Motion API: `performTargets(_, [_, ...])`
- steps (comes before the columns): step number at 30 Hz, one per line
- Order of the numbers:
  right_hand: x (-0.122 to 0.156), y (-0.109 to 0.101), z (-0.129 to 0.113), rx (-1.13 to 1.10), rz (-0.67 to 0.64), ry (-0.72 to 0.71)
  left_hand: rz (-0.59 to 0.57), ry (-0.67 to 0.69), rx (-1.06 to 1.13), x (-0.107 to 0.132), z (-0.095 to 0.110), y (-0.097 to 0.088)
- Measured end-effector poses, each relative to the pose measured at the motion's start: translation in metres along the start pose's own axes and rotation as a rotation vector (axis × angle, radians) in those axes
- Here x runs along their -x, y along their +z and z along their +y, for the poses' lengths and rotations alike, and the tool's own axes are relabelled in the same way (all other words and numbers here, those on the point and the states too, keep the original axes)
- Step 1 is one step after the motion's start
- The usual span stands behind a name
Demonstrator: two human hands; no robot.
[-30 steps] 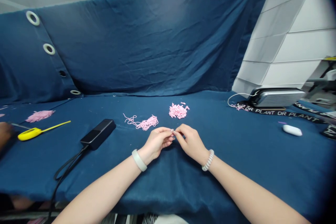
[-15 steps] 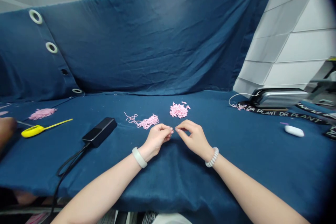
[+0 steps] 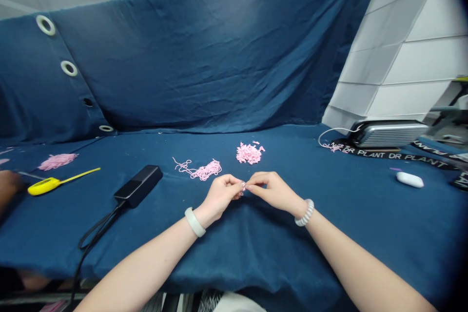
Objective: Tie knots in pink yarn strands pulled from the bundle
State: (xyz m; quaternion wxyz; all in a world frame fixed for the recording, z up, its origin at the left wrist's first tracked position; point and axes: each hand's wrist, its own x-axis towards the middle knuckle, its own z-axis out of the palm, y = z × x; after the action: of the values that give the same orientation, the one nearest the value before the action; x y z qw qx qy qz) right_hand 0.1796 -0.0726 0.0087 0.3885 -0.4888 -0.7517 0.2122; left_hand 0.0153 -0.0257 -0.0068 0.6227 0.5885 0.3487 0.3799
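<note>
Left grip (image 3: 221, 194) pinched, touching right grip (image 3: 274, 190)

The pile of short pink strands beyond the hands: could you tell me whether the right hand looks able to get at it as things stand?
Probably yes. The right hand lies just in front of the pile of short pink strands, with only blue cloth between them; its fingertips meet the left hand, though.

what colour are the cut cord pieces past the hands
Pale pink; the cut cord pieces show best in the head view.
</note>
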Motion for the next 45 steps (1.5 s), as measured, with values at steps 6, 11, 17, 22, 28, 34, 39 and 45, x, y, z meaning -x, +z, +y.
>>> performTargets(6, [0.001,-0.001,0.003,0.072,-0.001,-0.042,-0.003,-0.018,-0.012,0.001,0.004,0.003])
performTargets(11, [0.002,0.0,0.004,0.197,0.0,-0.086,-0.004,-0.045,-0.035,0.0,0.001,0.002])
performTargets(17, [0.003,0.002,0.005,0.375,-0.007,-0.131,0.005,-0.098,-0.057,0.0,-0.001,0.001])
performTargets(22, [0.003,0.002,0.007,0.407,-0.011,-0.17,0.001,-0.127,-0.039,-0.001,-0.002,0.0])
performTargets(28, [0.003,0.001,0.006,0.349,-0.031,-0.187,0.007,-0.15,-0.047,0.0,0.0,0.002])
performTargets(34, [0.002,0.001,0.009,0.372,-0.048,-0.201,-0.006,-0.147,-0.054,0.0,-0.001,0.001])
performTargets(39, [0.003,0.003,0.011,0.477,-0.047,-0.216,-0.01,-0.159,-0.058,-0.001,-0.004,0.0])
performTargets(45, [0.003,0.012,0.011,0.629,0.013,-0.182,-0.016,-0.189,-0.051,-0.004,-0.006,-0.001])
